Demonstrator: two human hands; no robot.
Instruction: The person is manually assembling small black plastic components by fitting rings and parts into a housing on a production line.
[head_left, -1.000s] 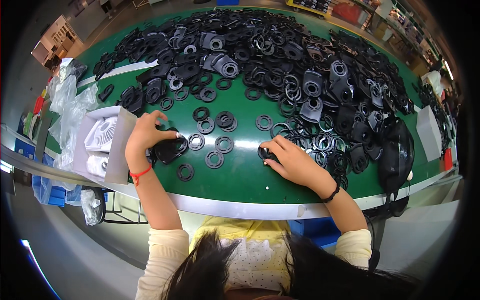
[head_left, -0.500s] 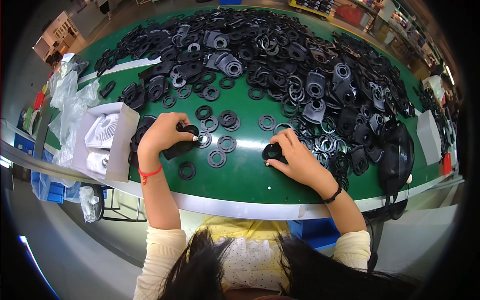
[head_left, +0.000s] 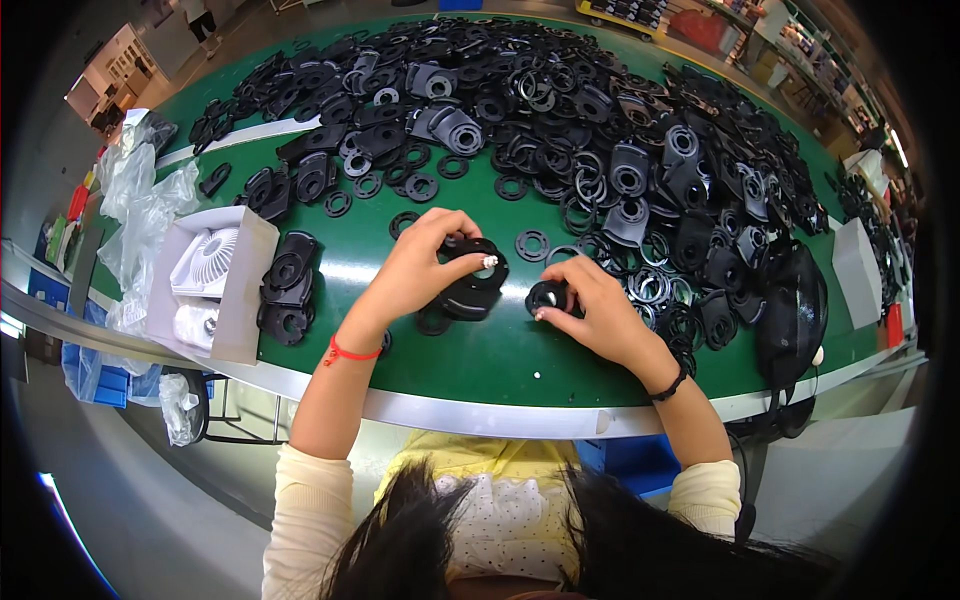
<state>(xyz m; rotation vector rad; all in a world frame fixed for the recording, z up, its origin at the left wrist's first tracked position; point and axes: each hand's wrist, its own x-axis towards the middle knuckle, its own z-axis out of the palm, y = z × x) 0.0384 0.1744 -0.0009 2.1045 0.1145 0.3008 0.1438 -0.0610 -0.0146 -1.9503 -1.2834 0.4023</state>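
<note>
My left hand (head_left: 425, 260), with a red cord at its wrist, grips a black plastic housing piece (head_left: 473, 303) with a round opening at one end. Its thumb lies across that opening. To the right, my right hand (head_left: 600, 312) pinches a small black ring (head_left: 544, 297) between thumb and fingers, just above the green table (head_left: 470, 370). The two pieces are apart. Partly covered by the left hand and its piece are flat black rings, one of them peeking out below it (head_left: 433, 320). Another flat ring (head_left: 532, 245) lies beyond my right hand.
A heap of black housings and rings (head_left: 560, 110) covers the far side. At left stand an open white box (head_left: 250, 290) with a white fan-like part, two black housings (head_left: 288, 285) beside it, and clear plastic bags (head_left: 140, 200). A black bag (head_left: 795, 320) sits at right.
My left hand has moved right with the black housing, over the loose rings, uncovering the housings beside the box. My right hand stays nearly in place, its ring turned slightly.
</note>
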